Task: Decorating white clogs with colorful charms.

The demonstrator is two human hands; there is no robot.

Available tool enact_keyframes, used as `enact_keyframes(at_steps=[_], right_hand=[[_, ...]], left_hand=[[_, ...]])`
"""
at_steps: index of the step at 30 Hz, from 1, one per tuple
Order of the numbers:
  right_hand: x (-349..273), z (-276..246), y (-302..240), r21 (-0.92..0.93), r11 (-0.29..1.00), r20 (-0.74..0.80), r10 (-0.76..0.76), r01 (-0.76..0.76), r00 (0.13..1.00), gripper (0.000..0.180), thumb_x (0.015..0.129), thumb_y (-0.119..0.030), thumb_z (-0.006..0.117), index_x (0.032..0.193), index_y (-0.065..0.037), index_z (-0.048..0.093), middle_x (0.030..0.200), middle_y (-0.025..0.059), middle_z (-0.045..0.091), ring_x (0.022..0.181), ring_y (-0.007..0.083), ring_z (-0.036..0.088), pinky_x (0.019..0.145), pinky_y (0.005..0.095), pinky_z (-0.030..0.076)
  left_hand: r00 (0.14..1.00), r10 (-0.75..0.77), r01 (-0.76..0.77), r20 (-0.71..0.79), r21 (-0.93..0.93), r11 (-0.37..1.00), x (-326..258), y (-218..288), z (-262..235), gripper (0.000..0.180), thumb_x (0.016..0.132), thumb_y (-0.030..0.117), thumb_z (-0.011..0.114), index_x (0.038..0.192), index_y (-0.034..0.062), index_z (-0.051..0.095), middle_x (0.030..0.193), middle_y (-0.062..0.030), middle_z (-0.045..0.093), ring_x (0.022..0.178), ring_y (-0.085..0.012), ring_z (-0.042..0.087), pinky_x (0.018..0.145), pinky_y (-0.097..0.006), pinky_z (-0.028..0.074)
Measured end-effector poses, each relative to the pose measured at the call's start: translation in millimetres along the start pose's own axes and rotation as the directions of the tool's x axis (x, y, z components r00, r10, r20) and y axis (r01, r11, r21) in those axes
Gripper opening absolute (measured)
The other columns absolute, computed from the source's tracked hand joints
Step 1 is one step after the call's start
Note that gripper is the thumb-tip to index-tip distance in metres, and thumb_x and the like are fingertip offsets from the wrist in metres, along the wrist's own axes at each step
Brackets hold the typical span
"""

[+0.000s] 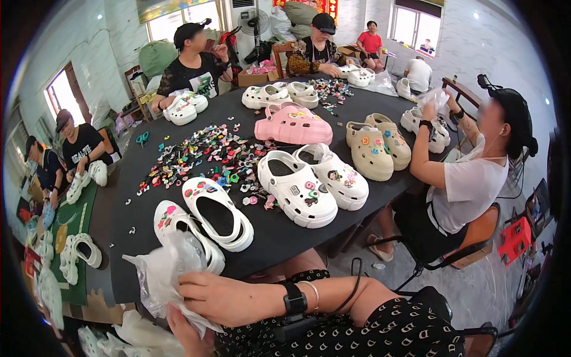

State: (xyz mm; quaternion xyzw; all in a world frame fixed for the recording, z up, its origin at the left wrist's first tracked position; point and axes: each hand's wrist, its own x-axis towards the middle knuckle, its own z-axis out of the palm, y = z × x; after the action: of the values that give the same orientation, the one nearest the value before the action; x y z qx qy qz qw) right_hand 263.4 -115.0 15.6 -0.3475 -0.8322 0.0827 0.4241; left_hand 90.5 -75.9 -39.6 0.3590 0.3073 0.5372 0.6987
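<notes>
My right hand (217, 296) reaches across from the right, a black watch and a bracelet on its wrist, and grips a crumpled clear plastic bag (159, 275) at the near table edge. Below it, my left hand (185, 332) holds the same bag from underneath, only its fingers showing. The bag's upper part lies over the heel of a white clog (172, 221) decorated with coloured charms. Just to that clog's right, its mate (217, 212) lies uncovered on the table.
The black table (279, 238) holds a spread of small colourful charms (205, 153), a white clog pair (312, 183), pink clogs (294, 125) and beige clogs (375, 147). Several people sit around it, one on a chair at right (470, 178). More white clogs lie at left (80, 253).
</notes>
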Motion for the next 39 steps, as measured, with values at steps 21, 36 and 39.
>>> enact_keyframes(at_steps=[21, 36, 39], right_hand=[[-8.8, -73.3, -9.3, 0.252, 0.919, -0.059, 0.327, -0.303, 0.943, 0.093, 0.070, -0.002, 0.075, 0.148, -0.007, 0.027, 0.144, 0.0192, 0.035, 0.112, 0.0322, 0.052, 0.093, 0.0402, 0.047], [-6.5, 3.3, 0.2, -0.098, 0.993, -0.164, 0.053, -0.070, 0.985, 0.048, 0.075, -0.001, 0.066, 0.123, 0.001, 0.060, 0.116, 0.0174, 0.056, 0.109, 0.0322, 0.057, 0.085, 0.0367, 0.051], [0.8, 3.8, -10.0, -0.035, 0.992, 0.045, 0.120, -0.118, 0.992, 0.061, 0.076, -0.006, 0.068, 0.132, 0.007, 0.048, 0.134, 0.0223, 0.044, 0.132, 0.0378, 0.041, 0.102, 0.0430, 0.042]], left_hand=[[0.884, -0.251, 0.108, 0.394, 0.350, 0.930, -8.2, 32.0, -22.3, 0.059, 0.071, 0.002, 0.073, 0.126, -0.0025, 0.052, 0.123, -0.0102, 0.060, 0.110, -0.0213, 0.059, 0.093, -0.035, 0.049], [0.961, -0.090, 0.089, 0.261, 0.014, 0.996, -1.7, -2.8, -4.5, 0.039, 0.092, 0.018, 0.061, 0.126, 0.0012, 0.053, 0.133, -0.0156, 0.052, 0.124, -0.0260, 0.051, 0.101, -0.038, 0.042], [0.839, -0.037, -0.523, 0.543, 0.822, 0.225, -5.6, 32.0, -10.2, 0.043, 0.091, 0.018, 0.061, 0.129, -0.0002, 0.051, 0.136, -0.0187, 0.049, 0.125, -0.0329, 0.049, 0.103, -0.041, 0.040]])
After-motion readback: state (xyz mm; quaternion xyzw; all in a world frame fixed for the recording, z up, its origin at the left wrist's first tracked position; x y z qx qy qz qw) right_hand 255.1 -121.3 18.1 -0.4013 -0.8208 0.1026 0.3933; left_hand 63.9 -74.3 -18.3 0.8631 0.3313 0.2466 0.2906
